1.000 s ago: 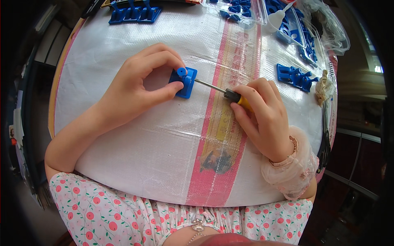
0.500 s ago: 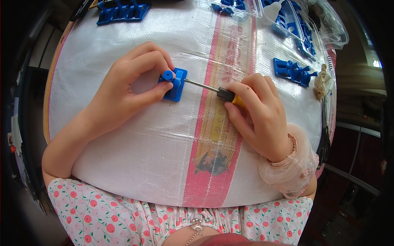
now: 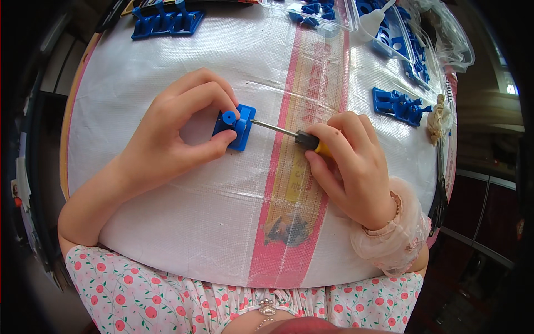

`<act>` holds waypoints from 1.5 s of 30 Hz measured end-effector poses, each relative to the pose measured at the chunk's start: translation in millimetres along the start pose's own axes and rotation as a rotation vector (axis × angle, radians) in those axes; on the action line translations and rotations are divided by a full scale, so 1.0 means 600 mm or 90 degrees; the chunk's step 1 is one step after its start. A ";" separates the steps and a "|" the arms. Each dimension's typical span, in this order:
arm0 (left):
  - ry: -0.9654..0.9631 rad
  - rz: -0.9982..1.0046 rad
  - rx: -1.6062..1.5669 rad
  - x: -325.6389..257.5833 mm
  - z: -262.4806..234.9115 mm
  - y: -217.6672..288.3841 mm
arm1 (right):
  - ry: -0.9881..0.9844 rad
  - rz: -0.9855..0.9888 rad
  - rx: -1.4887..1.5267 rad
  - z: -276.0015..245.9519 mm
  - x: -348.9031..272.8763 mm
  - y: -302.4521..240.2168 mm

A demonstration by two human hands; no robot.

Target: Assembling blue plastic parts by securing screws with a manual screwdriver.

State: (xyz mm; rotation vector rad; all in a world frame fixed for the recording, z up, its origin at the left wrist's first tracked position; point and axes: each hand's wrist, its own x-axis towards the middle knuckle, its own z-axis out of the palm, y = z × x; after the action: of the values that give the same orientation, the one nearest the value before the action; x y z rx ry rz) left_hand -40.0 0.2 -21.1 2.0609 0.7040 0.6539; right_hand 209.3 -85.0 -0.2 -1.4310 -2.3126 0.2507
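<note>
A clear plastic bag (image 3: 439, 39) of blue parts lies at the upper right of the frame on a white woven sheet (image 3: 167, 234) with a pink stripe. Left of centre, the left hand (image 3: 178, 131) pinches a small blue plastic block (image 3: 235, 126) with a round boss. The right hand (image 3: 350, 161) is clamped on a screwdriver (image 3: 295, 136), whose tip touches the block's right edge.

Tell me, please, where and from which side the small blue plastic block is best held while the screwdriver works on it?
Grip the blue plastic block by its near and far edges, coming from its left. The screwdriver shaft enters from the right, so that side should stay free. The left hand already pinches it this way, which looks sensible; the right hand holds the handle.
</note>
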 end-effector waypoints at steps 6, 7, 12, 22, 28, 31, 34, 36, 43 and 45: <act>-0.015 -0.016 -0.013 -0.001 -0.002 -0.002 | -0.016 0.012 0.016 -0.005 0.001 -0.004; -0.015 -0.016 -0.013 -0.001 -0.001 -0.001 | -0.023 0.016 0.020 -0.008 0.001 -0.005; -0.018 -0.017 0.000 0.002 -0.001 0.001 | -0.024 0.017 0.014 -0.006 -0.001 -0.004; -0.014 -0.011 0.000 0.005 0.000 -0.002 | -0.028 0.019 0.014 -0.008 0.000 -0.002; -0.014 -0.029 0.001 0.002 -0.002 0.001 | -0.022 0.005 0.013 -0.007 0.001 0.000; 0.000 -0.010 -0.008 0.003 0.003 0.001 | -0.016 0.010 0.017 -0.007 0.000 -0.002; -0.001 -0.020 0.000 0.003 0.001 0.004 | -0.017 0.006 0.017 -0.007 0.000 -0.001; 0.001 -0.018 0.003 0.001 0.002 0.005 | -0.022 0.008 0.015 -0.008 -0.001 -0.001; -0.004 -0.015 0.010 0.003 0.001 0.002 | -0.014 0.008 0.008 -0.005 -0.001 -0.001; -0.004 -0.022 0.008 0.002 0.000 0.004 | -0.009 0.007 0.009 -0.004 0.000 -0.002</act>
State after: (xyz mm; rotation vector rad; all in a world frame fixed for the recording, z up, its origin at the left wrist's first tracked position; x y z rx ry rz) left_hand -38.6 0.1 -18.8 2.0563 0.7409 0.6243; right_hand 209.7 -85.9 2.4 -1.4391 -2.3104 0.2816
